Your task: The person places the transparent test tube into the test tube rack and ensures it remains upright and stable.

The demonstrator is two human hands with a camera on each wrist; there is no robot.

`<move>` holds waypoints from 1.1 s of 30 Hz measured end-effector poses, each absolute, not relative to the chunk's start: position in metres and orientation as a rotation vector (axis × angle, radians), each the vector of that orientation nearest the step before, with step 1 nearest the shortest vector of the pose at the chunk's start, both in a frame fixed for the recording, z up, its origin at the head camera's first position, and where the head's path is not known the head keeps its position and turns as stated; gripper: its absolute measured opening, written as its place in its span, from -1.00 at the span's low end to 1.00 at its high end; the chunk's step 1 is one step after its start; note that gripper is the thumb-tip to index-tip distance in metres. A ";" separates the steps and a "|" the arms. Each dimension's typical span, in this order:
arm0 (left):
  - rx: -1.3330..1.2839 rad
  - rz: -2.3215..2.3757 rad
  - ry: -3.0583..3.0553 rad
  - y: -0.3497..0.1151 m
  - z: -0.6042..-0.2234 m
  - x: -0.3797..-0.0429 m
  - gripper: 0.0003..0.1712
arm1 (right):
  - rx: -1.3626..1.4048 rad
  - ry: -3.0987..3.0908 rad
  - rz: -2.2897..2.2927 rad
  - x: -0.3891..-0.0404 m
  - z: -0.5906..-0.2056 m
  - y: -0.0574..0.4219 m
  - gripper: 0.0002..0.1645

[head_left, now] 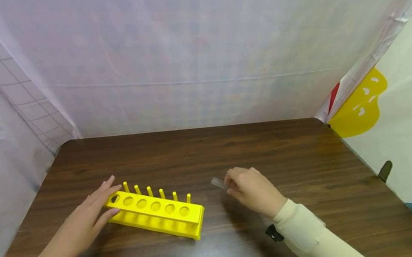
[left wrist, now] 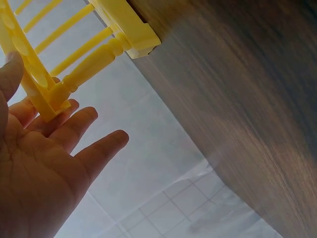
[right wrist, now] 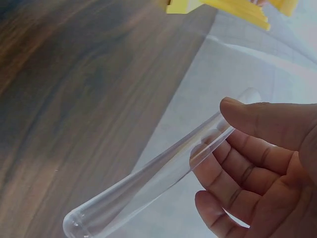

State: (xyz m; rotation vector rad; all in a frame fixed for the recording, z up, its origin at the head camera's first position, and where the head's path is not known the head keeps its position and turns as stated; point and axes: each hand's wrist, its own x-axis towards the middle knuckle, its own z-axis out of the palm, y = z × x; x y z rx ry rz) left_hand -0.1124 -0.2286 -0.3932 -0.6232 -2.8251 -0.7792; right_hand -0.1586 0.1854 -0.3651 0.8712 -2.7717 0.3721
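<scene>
A yellow test tube rack stands on the table with several round holes along its top plate and a row of upright pegs behind them. At its left end, my left hand holds the top plate between thumb and fingers; the left wrist view shows the plate's corner between them. To the right of the rack, my right hand pinches a clear test tube between thumb and fingertips. The tube lies slanted in the right wrist view, its rounded end at the lower left, and looks see-through with nothing inside.
The dark wood-grain table reaches back to a pale hanging sheet. More sheeting hangs along the left and right sides, the right one with coloured shapes. A small black device sits at the right cuff.
</scene>
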 end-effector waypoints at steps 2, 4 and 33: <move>-0.623 -0.775 -2.824 -0.228 -0.394 -0.113 -0.34 | 0.878 -2.753 0.379 -0.157 -0.363 0.185 -0.74; -0.619 -0.774 -2.827 -0.228 -0.394 -0.113 -0.34 | 0.887 -2.737 0.391 -0.156 -0.361 0.185 -0.74; -0.592 -0.786 -2.841 -0.225 -0.392 -0.111 -0.36 | 0.875 -2.566 0.734 -0.139 -0.339 0.178 -0.73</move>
